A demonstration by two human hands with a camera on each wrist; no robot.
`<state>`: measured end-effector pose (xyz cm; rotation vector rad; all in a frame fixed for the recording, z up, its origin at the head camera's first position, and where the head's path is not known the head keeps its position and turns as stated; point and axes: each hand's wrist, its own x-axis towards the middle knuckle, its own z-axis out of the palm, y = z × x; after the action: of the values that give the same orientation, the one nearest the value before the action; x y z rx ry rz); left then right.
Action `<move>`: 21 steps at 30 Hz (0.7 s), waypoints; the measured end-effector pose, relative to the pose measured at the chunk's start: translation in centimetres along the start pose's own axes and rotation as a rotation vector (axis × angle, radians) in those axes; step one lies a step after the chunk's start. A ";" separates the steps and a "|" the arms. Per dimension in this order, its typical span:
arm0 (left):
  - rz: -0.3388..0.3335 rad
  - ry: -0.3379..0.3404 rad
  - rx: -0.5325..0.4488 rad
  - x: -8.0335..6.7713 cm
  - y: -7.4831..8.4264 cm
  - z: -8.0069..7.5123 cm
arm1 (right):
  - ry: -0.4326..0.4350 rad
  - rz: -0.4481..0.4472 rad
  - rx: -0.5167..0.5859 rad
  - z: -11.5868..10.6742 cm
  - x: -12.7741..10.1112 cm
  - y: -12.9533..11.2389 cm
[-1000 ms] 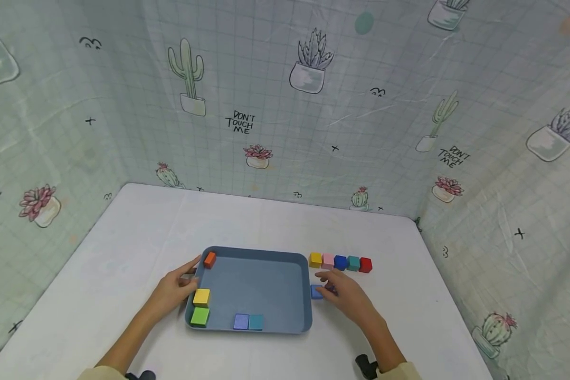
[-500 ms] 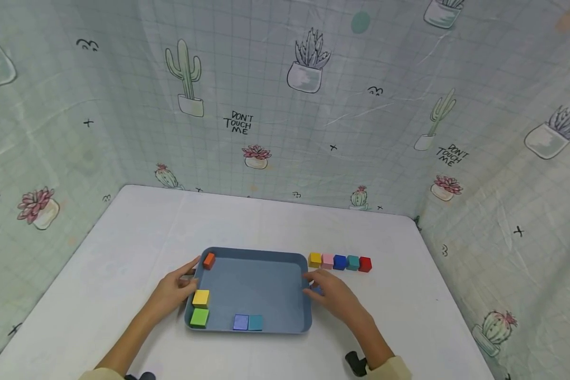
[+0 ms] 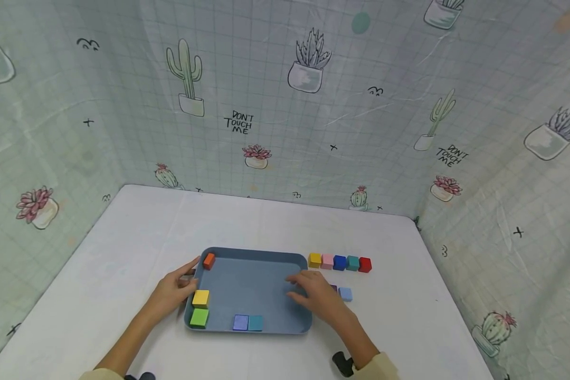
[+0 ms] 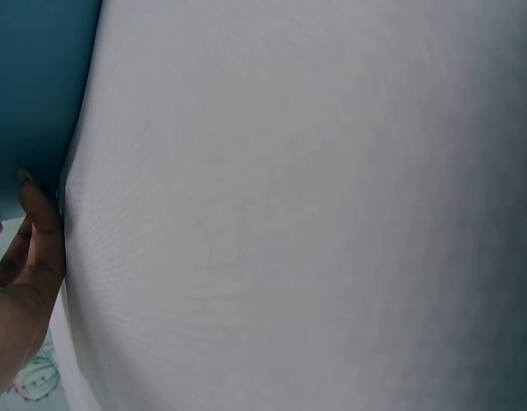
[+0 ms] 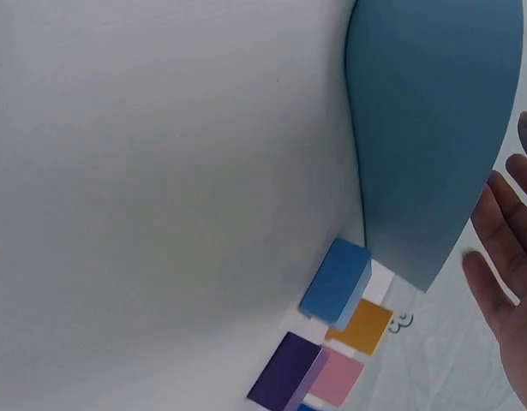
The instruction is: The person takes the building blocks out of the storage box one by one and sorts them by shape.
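A blue-grey tray [image 3: 266, 256] lies on the white table. It holds an orange block [image 3: 209, 260], a yellow block [image 3: 201, 298], a green block [image 3: 199, 317], a lilac block [image 3: 240, 322] and a teal block [image 3: 255, 322]. My left hand [image 3: 176, 290] rests against the tray's left rim, and a fingertip [image 4: 36, 201] touches the tray wall [image 4: 32, 86]. My right hand [image 3: 313, 295] hovers over the tray's right side, its fingers [image 5: 503, 248] straight and holding nothing. A blue block [image 5: 336, 281] lies on the table just outside the tray [image 5: 426, 128].
Right of the tray stands a row of yellow [image 3: 315, 259], pink [image 3: 327, 261], blue [image 3: 339, 263], teal [image 3: 352, 263] and red [image 3: 364, 264] blocks. A purple block [image 3: 333, 288] and a light blue block [image 3: 345, 294] lie nearer. Cactus-print cloth walls enclose the table.
My right hand has moved left from the loose blocks to above the tray's right side, uncovering the purple and light blue blocks. The left hand has stayed on the tray rim.
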<state>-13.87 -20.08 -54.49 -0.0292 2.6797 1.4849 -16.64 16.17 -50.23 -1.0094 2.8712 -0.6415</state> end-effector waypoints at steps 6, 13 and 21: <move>0.000 -0.003 -0.008 -0.1 0.2 -0.1 | -0.083 0.004 0.027 0.4 0.6 -1.0; 0.016 0.004 0.002 0.0 0.4 -0.1 | -0.136 -0.005 0.057 1.1 0.9 -1.9; 0.015 0.002 0.000 0.0 0.5 -0.1 | -0.193 -0.071 0.066 1.9 1.1 -2.9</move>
<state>-13.87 -19.92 -54.02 -0.0104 2.6878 1.4900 -15.45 12.79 -50.72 -1.1023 2.6419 -0.6018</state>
